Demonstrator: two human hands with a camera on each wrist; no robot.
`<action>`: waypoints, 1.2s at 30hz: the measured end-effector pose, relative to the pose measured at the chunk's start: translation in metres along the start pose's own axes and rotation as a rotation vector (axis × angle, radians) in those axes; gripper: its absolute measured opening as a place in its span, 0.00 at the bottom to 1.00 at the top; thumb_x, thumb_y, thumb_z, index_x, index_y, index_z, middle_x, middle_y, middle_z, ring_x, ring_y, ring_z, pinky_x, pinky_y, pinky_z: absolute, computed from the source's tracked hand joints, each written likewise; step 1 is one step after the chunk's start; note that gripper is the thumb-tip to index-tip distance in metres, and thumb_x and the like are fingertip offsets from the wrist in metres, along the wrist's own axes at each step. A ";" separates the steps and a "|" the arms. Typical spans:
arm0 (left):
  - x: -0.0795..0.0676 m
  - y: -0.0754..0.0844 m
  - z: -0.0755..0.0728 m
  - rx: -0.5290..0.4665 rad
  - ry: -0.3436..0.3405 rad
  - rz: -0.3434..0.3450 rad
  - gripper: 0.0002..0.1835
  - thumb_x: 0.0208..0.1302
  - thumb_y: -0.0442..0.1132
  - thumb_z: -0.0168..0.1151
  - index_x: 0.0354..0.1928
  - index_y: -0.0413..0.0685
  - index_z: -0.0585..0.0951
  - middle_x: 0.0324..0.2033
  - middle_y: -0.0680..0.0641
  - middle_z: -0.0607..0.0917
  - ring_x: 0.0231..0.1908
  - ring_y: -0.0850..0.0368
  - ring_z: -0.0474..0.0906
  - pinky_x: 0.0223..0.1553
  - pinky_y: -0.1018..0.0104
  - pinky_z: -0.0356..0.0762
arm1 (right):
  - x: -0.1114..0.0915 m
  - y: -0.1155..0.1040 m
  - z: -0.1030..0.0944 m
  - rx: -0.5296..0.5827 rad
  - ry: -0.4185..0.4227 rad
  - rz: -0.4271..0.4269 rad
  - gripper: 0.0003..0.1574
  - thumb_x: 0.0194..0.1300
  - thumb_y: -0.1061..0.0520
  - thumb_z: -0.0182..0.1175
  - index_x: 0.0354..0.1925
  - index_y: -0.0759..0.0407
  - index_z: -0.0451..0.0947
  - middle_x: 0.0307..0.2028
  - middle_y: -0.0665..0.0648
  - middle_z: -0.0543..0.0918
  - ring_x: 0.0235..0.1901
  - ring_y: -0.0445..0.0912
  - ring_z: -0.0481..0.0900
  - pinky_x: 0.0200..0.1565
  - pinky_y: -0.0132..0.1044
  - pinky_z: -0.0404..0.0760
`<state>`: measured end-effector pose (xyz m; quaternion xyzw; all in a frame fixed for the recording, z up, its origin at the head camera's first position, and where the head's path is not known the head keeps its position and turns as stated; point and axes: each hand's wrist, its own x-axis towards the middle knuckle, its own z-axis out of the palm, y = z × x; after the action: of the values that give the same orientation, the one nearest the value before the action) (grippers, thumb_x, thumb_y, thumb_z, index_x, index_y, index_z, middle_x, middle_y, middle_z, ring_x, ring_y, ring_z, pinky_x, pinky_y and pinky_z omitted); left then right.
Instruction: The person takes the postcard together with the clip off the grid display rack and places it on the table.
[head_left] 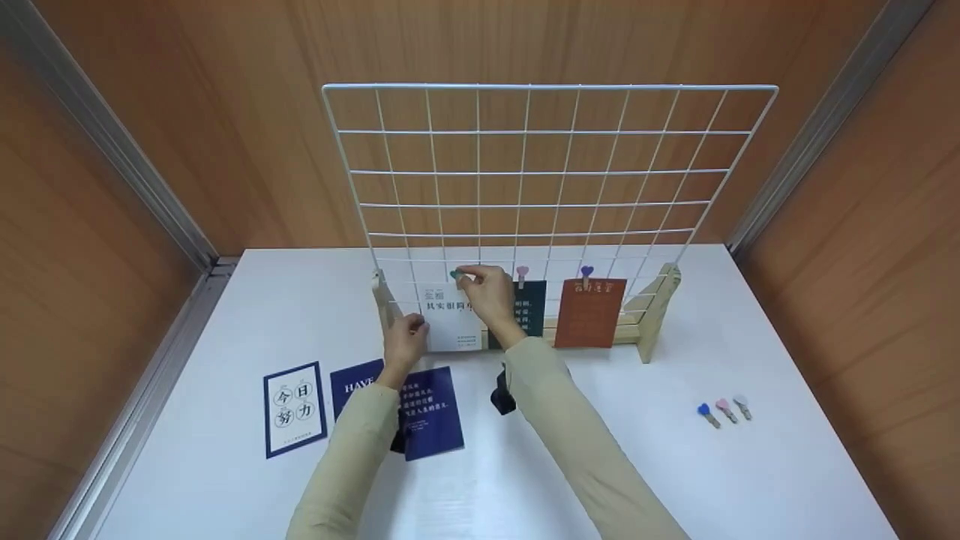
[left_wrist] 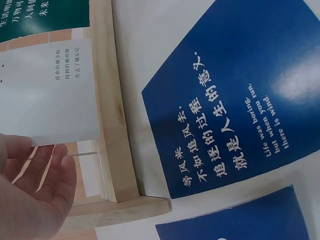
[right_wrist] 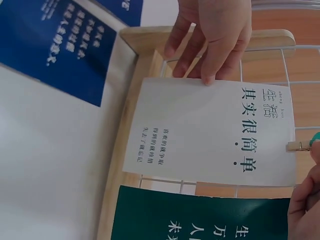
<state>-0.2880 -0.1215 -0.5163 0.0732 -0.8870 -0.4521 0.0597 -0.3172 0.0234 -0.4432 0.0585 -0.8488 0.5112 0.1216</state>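
A white card (head_left: 452, 330) with dark printed characters lies upright against the white wire grid (head_left: 525, 172). My left hand (head_left: 406, 341) pinches its left edge; in the left wrist view the thumb is in front and the fingers (left_wrist: 60, 175) are behind. My right hand (head_left: 491, 296) pinches a small wooden clothespin (right_wrist: 299, 146) with a green heart, which sits over the card's top edge in the right wrist view. Right of it, a dark green card (head_left: 534, 307) hangs under a pink heart clothespin (head_left: 523, 274). Beyond that, an orange-red card (head_left: 590, 315) hangs from a purple heart clothespin (head_left: 587, 274).
Wooden feet (head_left: 660, 311) hold the grid on the white table (head_left: 600, 465). A blue-bordered card (head_left: 295, 409) and blue cards (head_left: 435, 412) lie at the front left. Three clothespins, with blue (head_left: 708, 415), pink (head_left: 726, 409) and pale (head_left: 742, 407) hearts, lie at right.
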 end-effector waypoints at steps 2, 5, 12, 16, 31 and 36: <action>-0.001 0.000 -0.001 -0.002 -0.004 0.008 0.11 0.61 0.31 0.51 0.43 0.33 0.77 0.39 0.38 0.79 0.40 0.48 0.75 0.40 0.59 0.73 | 0.000 0.000 0.000 -0.005 0.023 -0.022 0.09 0.54 0.61 0.61 0.37 0.57 0.83 0.16 0.49 0.73 0.15 0.38 0.64 0.15 0.28 0.58; -0.001 0.000 -0.002 -0.007 -0.013 0.005 0.11 0.61 0.32 0.51 0.43 0.33 0.77 0.39 0.38 0.79 0.39 0.48 0.75 0.39 0.59 0.73 | 0.000 -0.002 0.001 0.016 0.030 -0.036 0.09 0.54 0.61 0.60 0.37 0.57 0.83 0.16 0.48 0.72 0.16 0.39 0.64 0.17 0.28 0.58; -0.002 0.000 -0.002 -0.033 -0.027 0.002 0.11 0.61 0.31 0.51 0.43 0.33 0.77 0.38 0.39 0.79 0.39 0.49 0.75 0.38 0.60 0.74 | -0.006 -0.003 -0.001 0.072 0.007 -0.062 0.09 0.55 0.62 0.60 0.37 0.58 0.82 0.16 0.48 0.73 0.16 0.39 0.63 0.16 0.27 0.58; -0.005 0.000 -0.002 -0.044 -0.046 0.010 0.11 0.61 0.31 0.51 0.43 0.33 0.77 0.37 0.40 0.79 0.38 0.50 0.75 0.36 0.61 0.75 | -0.010 0.003 -0.004 0.113 -0.010 -0.045 0.10 0.55 0.63 0.59 0.37 0.58 0.82 0.14 0.49 0.72 0.14 0.38 0.64 0.15 0.26 0.58; -0.021 -0.003 -0.001 -0.066 -0.046 0.063 0.12 0.61 0.32 0.52 0.43 0.33 0.77 0.38 0.40 0.77 0.40 0.49 0.74 0.39 0.60 0.74 | -0.021 0.028 -0.021 0.146 -0.013 -0.077 0.09 0.54 0.64 0.59 0.36 0.61 0.81 0.15 0.49 0.70 0.15 0.38 0.61 0.15 0.26 0.56; -0.025 -0.005 0.000 -0.092 -0.040 0.070 0.10 0.61 0.31 0.51 0.40 0.34 0.78 0.36 0.41 0.78 0.37 0.50 0.75 0.38 0.60 0.74 | -0.025 0.034 -0.027 0.171 -0.022 -0.073 0.10 0.54 0.64 0.60 0.37 0.62 0.81 0.13 0.48 0.68 0.14 0.38 0.60 0.14 0.26 0.56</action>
<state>-0.2629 -0.1200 -0.5212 0.0305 -0.8683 -0.4913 0.0610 -0.2968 0.0621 -0.4667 0.1052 -0.8007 0.5763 0.1252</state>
